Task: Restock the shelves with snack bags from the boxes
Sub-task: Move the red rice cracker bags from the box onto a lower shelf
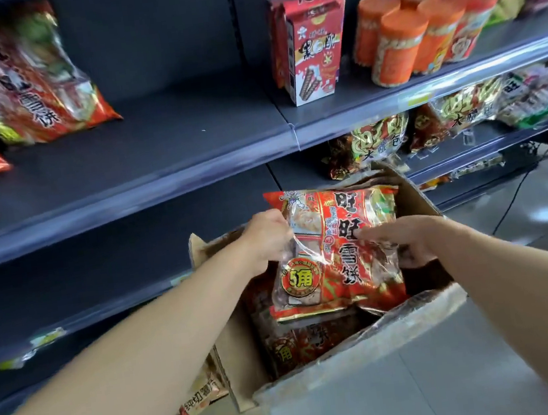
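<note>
A red snack bag (336, 251) with Chinese lettering is held above an open cardboard box (368, 344) on the floor. My left hand (266, 239) grips the bag's left edge near its top. My right hand (404, 239) grips its right side. More red bags (296, 346) of the same kind lie inside the box underneath. On the upper grey shelf (141, 147), at far left, two matching red bags (25, 79) lean against the back panel.
A red carton (309, 44) and orange-lidded canisters (413, 35) stand on the upper shelf's right section. Yellow-red bags (372, 147) fill the lower right shelf. The lower left shelf (97, 242) is dark. Another packet (199, 399) lies beside the box. Grey floor lies right.
</note>
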### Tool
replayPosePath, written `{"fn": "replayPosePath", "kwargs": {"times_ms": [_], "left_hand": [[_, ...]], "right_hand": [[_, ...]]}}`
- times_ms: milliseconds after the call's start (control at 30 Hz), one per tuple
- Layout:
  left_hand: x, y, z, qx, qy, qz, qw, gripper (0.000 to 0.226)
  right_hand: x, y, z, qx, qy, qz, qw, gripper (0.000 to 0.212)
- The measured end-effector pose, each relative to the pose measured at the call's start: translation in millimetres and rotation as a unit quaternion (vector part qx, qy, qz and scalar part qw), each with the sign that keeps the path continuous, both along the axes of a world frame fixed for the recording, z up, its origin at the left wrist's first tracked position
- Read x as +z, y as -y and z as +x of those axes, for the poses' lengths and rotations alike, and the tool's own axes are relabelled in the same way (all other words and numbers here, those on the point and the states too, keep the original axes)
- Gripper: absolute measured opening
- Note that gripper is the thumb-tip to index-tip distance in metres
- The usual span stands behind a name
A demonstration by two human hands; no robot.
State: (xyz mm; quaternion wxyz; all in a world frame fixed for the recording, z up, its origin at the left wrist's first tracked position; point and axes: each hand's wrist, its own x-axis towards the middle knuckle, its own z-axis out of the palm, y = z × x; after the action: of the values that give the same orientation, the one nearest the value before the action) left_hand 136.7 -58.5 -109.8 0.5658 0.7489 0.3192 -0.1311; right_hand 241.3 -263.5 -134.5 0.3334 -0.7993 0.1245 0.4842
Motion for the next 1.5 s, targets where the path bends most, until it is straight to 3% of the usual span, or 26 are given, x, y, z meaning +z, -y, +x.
{"fn": "replayPosePath", "kwargs": {"times_ms": [133,300,467,533,633,833,1233,1500], "left_hand": [[51,-35,-5,0.047,0.072,0.046,0.995,0.032],[99,-97,-28,0.138,0.136,0.156,0.969,0.026],[119,-174,-59,0.257,0.160,0.182,0.936,0.024],[121,-209,-71,0.306,0.173,0.166,0.921,0.024],[124,-260,-84,0.347,0.186,0.134,0.909,0.021],[130,-349,-96,0.361,0.135,0.056,0.921,0.055],[95,-455,-65,0.365,0.124,0.026,0.923,0.070],[86,-469,-46,0.365,0.153,0.031,0.918,0.071]], "right_hand": [[53,-32,5,0.015,0.032,0.021,0.999,0.072],[116,-106,-3,0.044,0.126,0.093,0.987,0.031],[142,-203,-27,0.091,0.258,0.197,0.941,0.013],[147,-244,-35,0.103,0.302,0.220,0.922,0.017],[153,-303,-44,0.112,0.345,0.226,0.904,0.041],[156,-411,-51,0.115,0.365,0.248,0.890,0.060],[115,-531,-29,0.129,0.356,0.210,0.901,0.042],[112,-547,-19,0.082,0.355,0.252,0.897,0.048]]}}
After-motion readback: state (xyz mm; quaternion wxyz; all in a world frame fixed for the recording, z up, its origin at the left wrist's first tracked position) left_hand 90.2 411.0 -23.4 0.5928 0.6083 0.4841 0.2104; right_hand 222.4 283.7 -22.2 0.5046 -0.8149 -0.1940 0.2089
